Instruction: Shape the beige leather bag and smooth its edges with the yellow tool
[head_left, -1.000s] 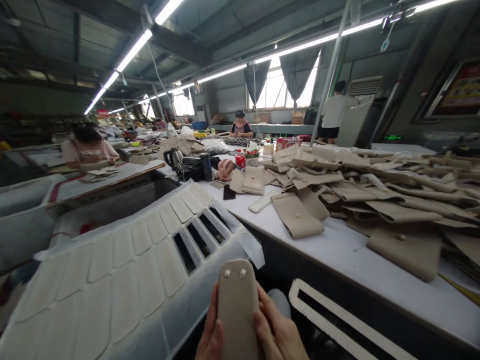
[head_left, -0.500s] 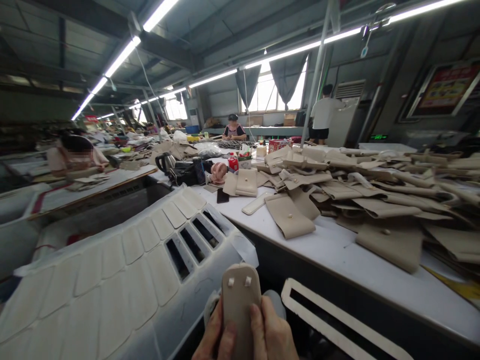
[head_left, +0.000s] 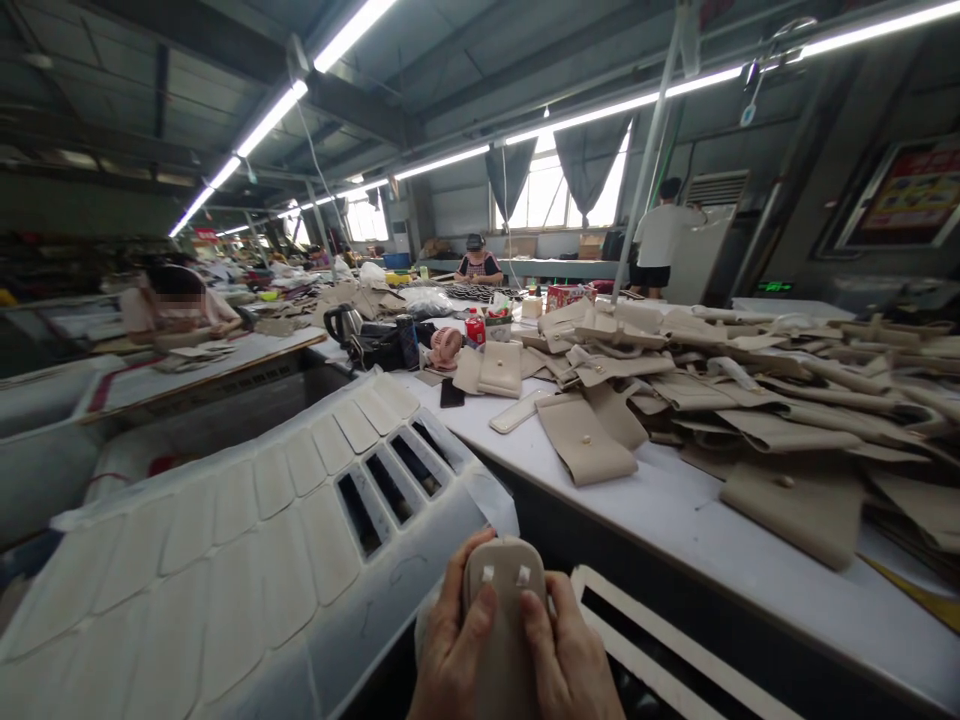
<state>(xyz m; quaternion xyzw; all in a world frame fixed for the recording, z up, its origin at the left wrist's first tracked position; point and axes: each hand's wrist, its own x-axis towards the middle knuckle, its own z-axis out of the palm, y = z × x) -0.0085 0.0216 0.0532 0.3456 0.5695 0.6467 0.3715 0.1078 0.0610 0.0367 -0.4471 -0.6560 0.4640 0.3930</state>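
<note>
At the bottom middle I hold a beige leather flap (head_left: 507,640) with a rounded top end and two small white tabs near that end. My left hand (head_left: 456,635) grips its left edge, thumb on the front just below the left tab. On the right edge sits my right hand (head_left: 564,645), its thumb pressed to the front below the other tab. The fingers behind the flap are partly hidden. To the left, rows of pale rounded pieces (head_left: 322,550) lie on a white-covered board (head_left: 420,600) with several dark slots.
A white table (head_left: 600,530) bears a large pile of beige leather parts (head_left: 750,400), a phone (head_left: 451,393), a pink fan (head_left: 445,347) and a kettle (head_left: 343,326). Right of my hands is a pale slotted frame (head_left: 660,650). Several people work farther back.
Both hands have shifted up along the flap, so the thumbs now sit just under the white tabs. The flap appears slightly lower and farther right as the view has turned left.
</note>
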